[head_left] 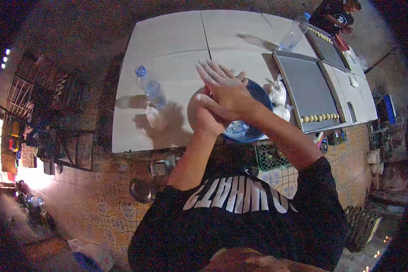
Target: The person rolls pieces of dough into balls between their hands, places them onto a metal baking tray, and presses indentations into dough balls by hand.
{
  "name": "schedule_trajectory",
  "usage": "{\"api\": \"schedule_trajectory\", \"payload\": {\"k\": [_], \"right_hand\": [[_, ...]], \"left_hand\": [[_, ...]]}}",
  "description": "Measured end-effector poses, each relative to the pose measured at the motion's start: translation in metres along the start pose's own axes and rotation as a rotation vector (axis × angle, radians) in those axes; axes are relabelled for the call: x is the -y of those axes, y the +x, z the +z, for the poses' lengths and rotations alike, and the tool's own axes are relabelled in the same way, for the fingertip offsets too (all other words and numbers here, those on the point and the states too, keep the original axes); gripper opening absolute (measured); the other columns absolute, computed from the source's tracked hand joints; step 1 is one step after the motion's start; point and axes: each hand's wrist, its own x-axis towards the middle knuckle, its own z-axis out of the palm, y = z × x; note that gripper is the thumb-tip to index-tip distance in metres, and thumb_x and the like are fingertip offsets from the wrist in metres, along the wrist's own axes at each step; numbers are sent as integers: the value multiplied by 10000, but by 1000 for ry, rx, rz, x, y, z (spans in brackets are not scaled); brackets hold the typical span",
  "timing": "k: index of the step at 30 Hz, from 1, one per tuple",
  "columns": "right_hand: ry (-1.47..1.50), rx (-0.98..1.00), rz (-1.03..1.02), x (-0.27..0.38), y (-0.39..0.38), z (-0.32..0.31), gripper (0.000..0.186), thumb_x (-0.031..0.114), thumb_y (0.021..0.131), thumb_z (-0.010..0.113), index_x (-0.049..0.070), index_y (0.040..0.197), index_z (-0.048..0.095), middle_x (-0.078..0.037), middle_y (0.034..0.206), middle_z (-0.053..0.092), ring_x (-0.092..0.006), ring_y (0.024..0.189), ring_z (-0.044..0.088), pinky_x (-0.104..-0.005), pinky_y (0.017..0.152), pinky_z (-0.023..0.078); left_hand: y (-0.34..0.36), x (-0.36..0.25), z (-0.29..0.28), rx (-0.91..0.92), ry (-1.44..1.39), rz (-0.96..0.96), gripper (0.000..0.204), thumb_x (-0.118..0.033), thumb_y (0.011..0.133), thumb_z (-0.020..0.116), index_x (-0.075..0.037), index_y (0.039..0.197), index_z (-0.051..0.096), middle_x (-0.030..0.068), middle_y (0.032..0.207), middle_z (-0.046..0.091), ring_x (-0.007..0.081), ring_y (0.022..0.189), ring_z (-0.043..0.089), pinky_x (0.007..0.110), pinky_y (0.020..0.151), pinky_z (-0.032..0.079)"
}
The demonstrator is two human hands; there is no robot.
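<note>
My two hands meet above a blue basin (261,97) near the table's front edge. My right hand (231,90) lies flat across the left, its fingers stretched out and dusted with pale powder. My left hand (209,113) is turned up beneath it, palm toward palm, with stretched fingertips showing past the right hand. Whether something small lies between the palms is hidden. Inside the basin, something clear and shiny like plastic (237,128) shows below my wrists. Right of the basin stand knotted white plastic bags (278,94).
A grey tray (308,84) holds a row of pale dough balls (319,118); another tray (327,49) lies beyond it. Clear bottles stand left (153,89) and far right (293,37). A white bag (154,119) sits left. A co-worker (333,19) is at the far right corner.
</note>
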Motion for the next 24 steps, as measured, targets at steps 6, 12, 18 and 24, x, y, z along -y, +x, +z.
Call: {"api": "schedule_trajectory", "payload": {"k": [6,12,18,24], "right_hand": [[22,132,-104,41,-19,-7,865,662,986,450,73,1610,343,-215,1661,330,-471,1518,303,-596,1241,227],[-293,25,-84,14,-3,-4,809,577,986,533,14,1555,417,-236,1602,423,-421,1502,367,-559,1235,265],[67,81,-101,38,-26,-13,715,448,1037,497,-38,1552,396,-262,1617,383,-436,1528,314,-563,1251,226],[-94,16,120,32,-13,3,907,642,984,454,-4,1604,312,-238,1648,344,-465,1511,327,-595,1245,207]], "left_hand": [[-11,-26,6,35,-96,1,731,-536,1088,290,-40,1624,267,197,1694,243,349,1575,209,470,1299,162],[-2,-11,8,-28,39,118,818,-590,1044,338,-42,1641,228,240,1697,222,391,1579,208,537,1294,132],[-1,-45,0,-52,173,142,772,-582,1077,232,-69,1654,219,239,1682,273,345,1592,199,494,1277,174],[1,5,6,104,-103,99,753,-564,1086,320,-94,1660,196,220,1704,211,351,1583,208,504,1280,202]]}}
